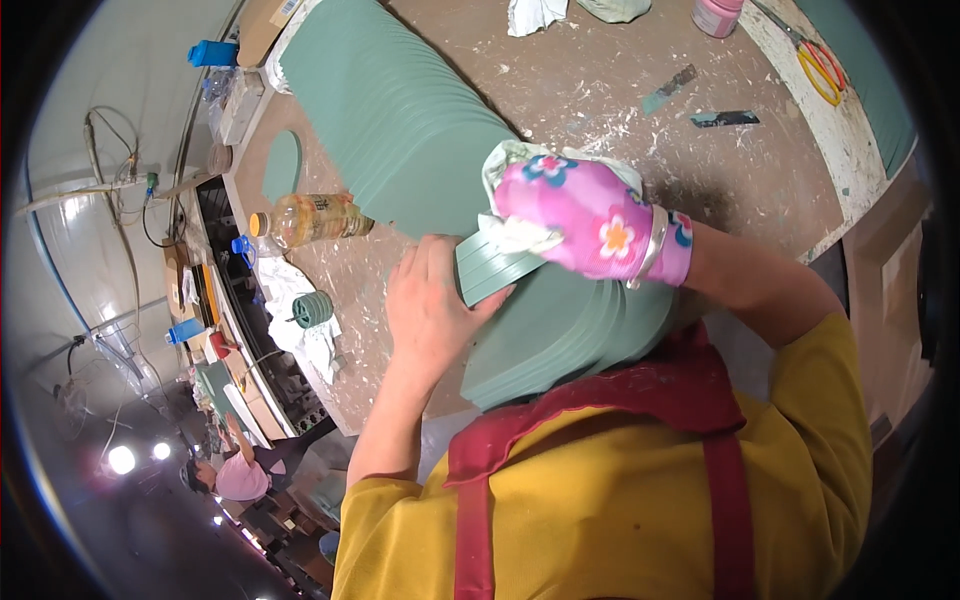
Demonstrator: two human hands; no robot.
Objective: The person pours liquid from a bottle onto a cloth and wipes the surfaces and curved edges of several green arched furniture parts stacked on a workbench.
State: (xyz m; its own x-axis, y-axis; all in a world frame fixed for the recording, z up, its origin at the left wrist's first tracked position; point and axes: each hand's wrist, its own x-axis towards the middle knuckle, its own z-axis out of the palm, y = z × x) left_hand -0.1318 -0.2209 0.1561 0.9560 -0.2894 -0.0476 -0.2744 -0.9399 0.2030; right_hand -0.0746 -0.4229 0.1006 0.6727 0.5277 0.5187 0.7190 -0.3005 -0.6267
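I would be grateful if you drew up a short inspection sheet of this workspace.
Surface: brown table, marked with white specks and scuffs.
Job's things: a long row of green sheets; more green sheets near the apron; a ridged green piece between the hands.
Clutter: orange-capped bottle on its side, scissors with red and yellow handles, pink jar, white cloth.
Hands: left hand bare, thumb at the ridged piece; right hand covered in pink floral fabric, whitish material around it; grip unclear.
Cables: several along the left wall; on the table, nothing seen.
Surroundings: another person in the background, lit lamps.
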